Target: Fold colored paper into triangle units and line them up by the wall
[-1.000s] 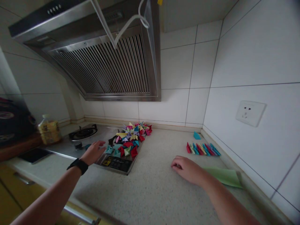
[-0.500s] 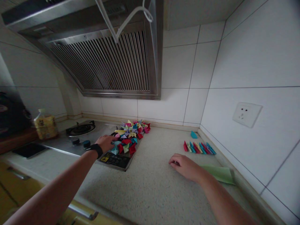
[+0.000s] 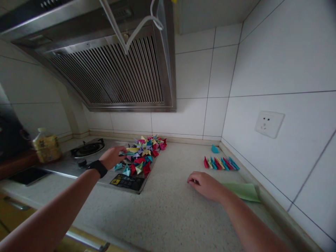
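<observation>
My left hand [image 3: 113, 158], with a black band on the wrist, is at the left side of a heap of colourful folded paper cranes [image 3: 143, 154]. Pinched between its fingertips is a light-blue paper crane [image 3: 127, 153], partly covered by the fingers. The heap lies on the right part of the cooktop, in red, yellow, purple, blue and pale green. My right hand [image 3: 206, 185] rests on the counter with its fingers curled in, and nothing shows in them. Behind it stands a row of flat-folded paper cranes [image 3: 222, 163], with a single blue folded paper [image 3: 215, 149] farther back.
A green paper sheet [image 3: 243, 191] lies beside my right forearm. The steel cooktop [image 3: 63, 172] has a burner [image 3: 88, 147] at left, near an oil bottle [image 3: 47, 146]. A range hood [image 3: 110, 70] overhangs it; a white bracket [image 3: 131, 38] hangs close. A socket [image 3: 269, 124] is on the right wall.
My left hand has lifted and drawn back leftward from the heap, with a light-blue paper crane in its fingertips. My right hand stays put. The view has shifted slightly.
</observation>
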Available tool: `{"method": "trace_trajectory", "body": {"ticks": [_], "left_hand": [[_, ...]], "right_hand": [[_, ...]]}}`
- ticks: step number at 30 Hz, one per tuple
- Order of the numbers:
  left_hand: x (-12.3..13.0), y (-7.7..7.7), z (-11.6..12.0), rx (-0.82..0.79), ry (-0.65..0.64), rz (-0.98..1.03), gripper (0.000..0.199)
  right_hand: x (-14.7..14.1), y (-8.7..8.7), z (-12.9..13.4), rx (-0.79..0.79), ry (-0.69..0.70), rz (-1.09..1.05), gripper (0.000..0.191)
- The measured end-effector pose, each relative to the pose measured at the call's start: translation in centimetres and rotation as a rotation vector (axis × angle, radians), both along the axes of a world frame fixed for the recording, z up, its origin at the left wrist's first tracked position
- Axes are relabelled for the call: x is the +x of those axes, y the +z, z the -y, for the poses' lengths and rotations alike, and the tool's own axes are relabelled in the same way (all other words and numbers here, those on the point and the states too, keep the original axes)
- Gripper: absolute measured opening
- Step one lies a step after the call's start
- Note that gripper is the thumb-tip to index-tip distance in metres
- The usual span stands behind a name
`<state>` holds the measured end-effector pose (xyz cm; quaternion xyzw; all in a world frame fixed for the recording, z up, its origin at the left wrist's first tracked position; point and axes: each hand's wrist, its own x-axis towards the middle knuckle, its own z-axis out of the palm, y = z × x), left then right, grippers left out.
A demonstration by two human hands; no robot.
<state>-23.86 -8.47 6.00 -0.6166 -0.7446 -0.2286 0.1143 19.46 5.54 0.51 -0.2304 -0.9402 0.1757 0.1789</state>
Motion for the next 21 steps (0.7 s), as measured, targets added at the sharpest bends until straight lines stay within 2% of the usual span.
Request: {"method": "trace_trajectory", "body": {"ticks": [3, 5, 8, 10, 13, 15, 18, 21], "left_hand": [[3.8, 0.9, 0.3, 0.043, -0.068, -0.072, 0.021], [7.1, 1.1, 0.0, 0.051, -0.151, -0.014, 0.023], [12.7, 1.1, -1.6, 0.082, -0.312, 0.11, 0.03], [16.3, 0.8, -3.2, 0.039, -0.418, 0.184, 0.028], [20.8, -0.2, -5.8, 0.019, -0.575, 0.285, 0.023], [22.8, -1.4, -7.0, 0.063, -0.634, 0.392, 0.023], [24.5, -3.5, -7.9, 0.148, -0.652, 0.556, 0.022], [25.0, -5.0, -7.7, 0.145, -0.677, 0.603, 0.021]], "right_hand": [[-0.1, 0.1, 0.3, 0.014, -0.004, -0.036, 0.018], [-0.2, 0.3, 0.7, 0.022, -0.011, -0.083, 0.018], [-0.1, 1.1, 1.1, -0.044, -0.049, -0.197, 0.021], [0.2, 1.7, 1.3, -0.11, -0.066, -0.284, 0.028], [1.0, 2.7, 1.3, -0.126, -0.098, -0.408, 0.039], [1.5, 2.9, 1.0, -0.116, -0.123, -0.436, 0.038], [1.6, 2.4, 0.5, -0.105, -0.132, -0.385, 0.022], [1.3, 1.5, 0.1, -0.104, -0.135, -0.332, 0.013]]}}
